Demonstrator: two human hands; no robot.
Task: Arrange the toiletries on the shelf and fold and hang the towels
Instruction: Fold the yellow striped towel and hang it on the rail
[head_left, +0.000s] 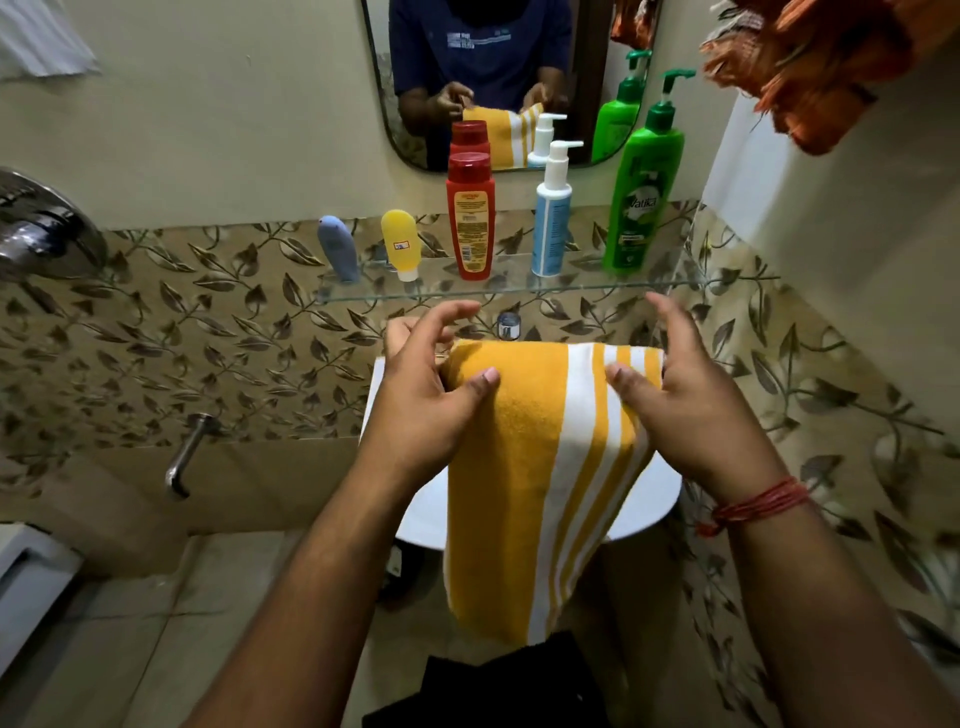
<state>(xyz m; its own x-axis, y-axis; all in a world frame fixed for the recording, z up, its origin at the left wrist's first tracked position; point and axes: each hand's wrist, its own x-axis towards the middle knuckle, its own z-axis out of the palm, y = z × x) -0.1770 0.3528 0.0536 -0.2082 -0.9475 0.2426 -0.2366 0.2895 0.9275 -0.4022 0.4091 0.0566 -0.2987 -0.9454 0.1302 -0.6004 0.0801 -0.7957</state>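
Note:
A folded yellow towel with white stripes (524, 467) hangs in front of me over the white basin (660, 499). My left hand (421, 384) grips its upper left corner, thumb on top. My right hand (691, 395) holds the upper right corner, thumb pressed on the stripes. On the glass shelf (519, 288) above stand a blue tube (338, 248), a yellow tube (400, 243), a red bottle (470, 215), a white and blue pump bottle (552, 218) and a green pump bottle (645, 182), all upright in a row.
A mirror (498, 62) hangs above the shelf. An orange cloth (810, 67) hangs at the top right. A chrome tap (509, 326) sits behind the towel. A wall spout (187, 457) and shower fitting (41, 228) are on the left. Dark cloth (498, 686) lies below.

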